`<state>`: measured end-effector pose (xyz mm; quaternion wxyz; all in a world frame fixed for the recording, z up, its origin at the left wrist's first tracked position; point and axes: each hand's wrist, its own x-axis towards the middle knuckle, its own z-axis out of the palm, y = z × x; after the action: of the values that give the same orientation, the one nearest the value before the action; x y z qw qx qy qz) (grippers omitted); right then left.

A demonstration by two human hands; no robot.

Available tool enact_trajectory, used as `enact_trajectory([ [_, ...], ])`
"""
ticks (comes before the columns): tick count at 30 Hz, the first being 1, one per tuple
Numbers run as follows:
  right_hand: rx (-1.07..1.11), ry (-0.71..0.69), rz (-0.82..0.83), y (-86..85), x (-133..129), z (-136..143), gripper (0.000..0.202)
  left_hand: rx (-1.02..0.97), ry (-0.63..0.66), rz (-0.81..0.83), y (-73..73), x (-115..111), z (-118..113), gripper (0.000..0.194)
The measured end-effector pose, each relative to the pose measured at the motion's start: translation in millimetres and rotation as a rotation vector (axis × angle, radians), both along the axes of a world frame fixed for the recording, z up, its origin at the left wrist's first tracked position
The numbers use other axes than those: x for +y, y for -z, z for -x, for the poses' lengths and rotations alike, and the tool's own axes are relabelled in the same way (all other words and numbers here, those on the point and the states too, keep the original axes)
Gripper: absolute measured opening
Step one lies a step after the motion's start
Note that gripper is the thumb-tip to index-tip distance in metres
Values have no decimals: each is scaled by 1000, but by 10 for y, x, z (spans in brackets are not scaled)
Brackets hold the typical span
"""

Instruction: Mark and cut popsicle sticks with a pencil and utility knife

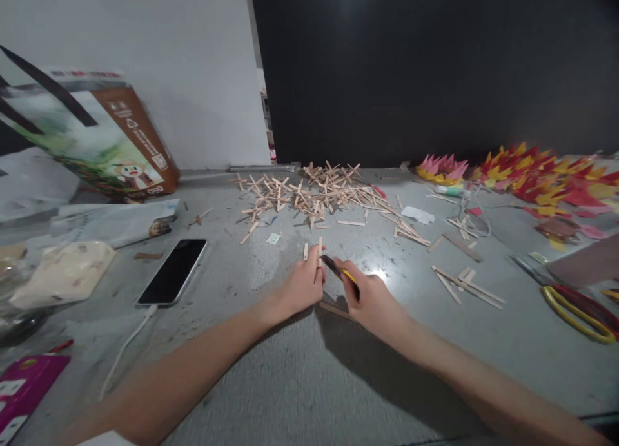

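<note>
In the middle of the head view, my left hand [302, 283] is closed on a narrow wooden craft stick [320, 245], whose far end sticks up past the fingers. My right hand [377, 299] grips a yellow and black utility knife [333, 265]. The knife's tip meets the stick or lies just beside it; whether it cuts in I cannot tell. A short piece of stick [305, 251] is just left of my left fingers. Below the hands, a brownish strip [336, 311] lies on the grey table [271, 381]. Farther back spreads a pile of joined craft sticks [314, 191].
Loose sticks [467, 285] and scissors [575, 307] lie to the right. Red, yellow and pink paper pieces [541, 178] fill the back right. A phone [173, 272] with a white cable [124, 352] lies left, near a printed bag [111, 143]. A black panel [425, 72] rises behind.
</note>
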<state>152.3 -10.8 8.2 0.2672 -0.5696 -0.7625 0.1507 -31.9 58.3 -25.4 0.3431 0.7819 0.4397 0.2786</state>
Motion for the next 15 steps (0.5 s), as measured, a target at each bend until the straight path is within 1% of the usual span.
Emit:
enact_trajectory([
  [2, -2, 11, -16, 40, -25, 32, 43, -11, 11, -2, 2, 9, 4, 52],
  [3, -27, 13, -13, 17, -20, 31, 43, -13, 22, -3, 9, 14, 7, 54],
  [6, -123, -2, 29, -178, 63, -33, 39, -10, 61, -8, 46, 26, 16, 58],
  [8, -111, -46, 43, -302, 127, -82, 37, -17, 70, -16, 72, 33, 18, 57],
  [9, -97, -59, 46, -327, 145, -95, 37, -20, 64, -18, 81, 34, 18, 57],
  [11, -78, -56, 42, -275, 131, -86, 37, -18, 38, -20, 85, 34, 15, 56],
  [13, -84, -17, 21, -114, 62, -35, 39, -14, 26, -25, 74, 29, 12, 57],
  [15, -79, 17, -38, 64, -25, 31, 44, -18, 33, -33, 58, 21, 10, 56],
])
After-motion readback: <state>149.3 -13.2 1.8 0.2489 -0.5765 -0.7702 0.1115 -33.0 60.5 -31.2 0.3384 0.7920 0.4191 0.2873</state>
